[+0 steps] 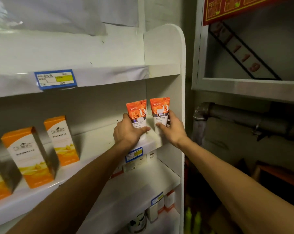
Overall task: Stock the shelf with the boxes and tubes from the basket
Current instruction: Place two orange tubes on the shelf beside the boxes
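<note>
Two orange rose-printed tubes stand cap-down at the right end of the middle white shelf (95, 141). My left hand (127, 132) grips the lower part of the left tube (137, 110). My right hand (172, 129) holds the right tube (159, 108), fingers round its right side and thumb across its front, close to the shelf's side panel (166, 53). Further left on the same shelf stand orange-and-white boxes (61, 139), with another box (27, 156) nearer me. The basket is out of view.
Blue price labels (55, 78) sit on the shelf edges. The lower shelves hold small boxes (169, 200) and a jar (137, 222). To the right are a grey metal frame (244, 88), a pipe (227, 114) and a dark gap beside the shelf unit.
</note>
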`<act>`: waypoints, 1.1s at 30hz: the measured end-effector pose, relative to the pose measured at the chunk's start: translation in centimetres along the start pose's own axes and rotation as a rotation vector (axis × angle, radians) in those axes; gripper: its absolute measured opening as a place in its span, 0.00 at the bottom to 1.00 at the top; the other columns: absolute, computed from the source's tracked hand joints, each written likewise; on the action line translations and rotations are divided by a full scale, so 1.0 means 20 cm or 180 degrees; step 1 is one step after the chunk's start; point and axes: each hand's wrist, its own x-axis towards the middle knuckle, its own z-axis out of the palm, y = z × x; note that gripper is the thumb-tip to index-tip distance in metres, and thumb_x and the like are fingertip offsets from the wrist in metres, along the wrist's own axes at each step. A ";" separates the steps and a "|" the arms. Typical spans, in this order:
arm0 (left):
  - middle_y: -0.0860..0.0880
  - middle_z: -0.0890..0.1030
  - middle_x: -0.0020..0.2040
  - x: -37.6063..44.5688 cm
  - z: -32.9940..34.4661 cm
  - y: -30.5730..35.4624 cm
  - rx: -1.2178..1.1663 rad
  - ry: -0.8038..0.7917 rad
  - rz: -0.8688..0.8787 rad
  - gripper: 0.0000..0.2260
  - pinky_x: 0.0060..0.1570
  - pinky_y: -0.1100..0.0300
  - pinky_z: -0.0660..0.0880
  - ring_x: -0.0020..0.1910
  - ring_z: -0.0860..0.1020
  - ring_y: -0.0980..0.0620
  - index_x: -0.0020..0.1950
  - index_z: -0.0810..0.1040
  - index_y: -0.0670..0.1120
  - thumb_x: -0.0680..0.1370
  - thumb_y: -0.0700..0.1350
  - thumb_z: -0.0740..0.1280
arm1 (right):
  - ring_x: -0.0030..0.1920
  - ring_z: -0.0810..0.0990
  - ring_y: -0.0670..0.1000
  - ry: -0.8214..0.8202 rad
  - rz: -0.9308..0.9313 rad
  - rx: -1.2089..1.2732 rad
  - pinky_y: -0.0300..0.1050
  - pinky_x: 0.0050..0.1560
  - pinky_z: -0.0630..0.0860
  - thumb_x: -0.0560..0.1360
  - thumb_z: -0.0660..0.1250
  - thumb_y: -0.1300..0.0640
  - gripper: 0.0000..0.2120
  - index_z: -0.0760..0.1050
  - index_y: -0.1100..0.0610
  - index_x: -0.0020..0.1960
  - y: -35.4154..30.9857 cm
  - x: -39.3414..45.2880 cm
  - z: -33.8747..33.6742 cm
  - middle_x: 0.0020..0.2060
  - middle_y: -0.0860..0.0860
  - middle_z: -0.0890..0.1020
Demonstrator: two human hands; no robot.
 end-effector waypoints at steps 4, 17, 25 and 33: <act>0.50 0.82 0.53 0.00 0.01 0.01 -0.0002 -0.0012 0.0012 0.31 0.44 0.54 0.79 0.49 0.82 0.48 0.59 0.70 0.49 0.65 0.62 0.78 | 0.63 0.79 0.54 -0.0121 0.0047 -0.0148 0.58 0.65 0.77 0.77 0.71 0.57 0.26 0.66 0.52 0.72 0.00 0.00 -0.02 0.64 0.51 0.79; 0.43 0.59 0.78 -0.22 -0.09 0.05 -0.0203 0.0262 0.0157 0.44 0.67 0.47 0.69 0.75 0.63 0.42 0.78 0.54 0.42 0.73 0.59 0.73 | 0.65 0.76 0.54 0.0053 0.0143 -0.0769 0.54 0.65 0.76 0.81 0.64 0.50 0.28 0.61 0.55 0.78 0.01 -0.36 -0.22 0.68 0.53 0.75; 0.39 0.59 0.78 -0.71 -0.14 -0.05 0.0234 0.0003 0.1191 0.36 0.76 0.48 0.59 0.78 0.58 0.41 0.78 0.59 0.40 0.75 0.49 0.71 | 0.64 0.77 0.55 -0.0244 0.0687 -0.0936 0.54 0.65 0.76 0.79 0.65 0.48 0.27 0.65 0.55 0.75 0.17 -0.88 -0.25 0.67 0.53 0.77; 0.46 0.60 0.79 -1.32 0.08 -0.34 0.0817 -0.1507 0.1501 0.30 0.72 0.45 0.66 0.75 0.64 0.44 0.77 0.62 0.48 0.78 0.55 0.68 | 0.66 0.76 0.58 -0.0900 0.1521 -0.1170 0.51 0.66 0.74 0.79 0.67 0.50 0.25 0.68 0.56 0.73 0.43 -1.44 -0.22 0.68 0.55 0.77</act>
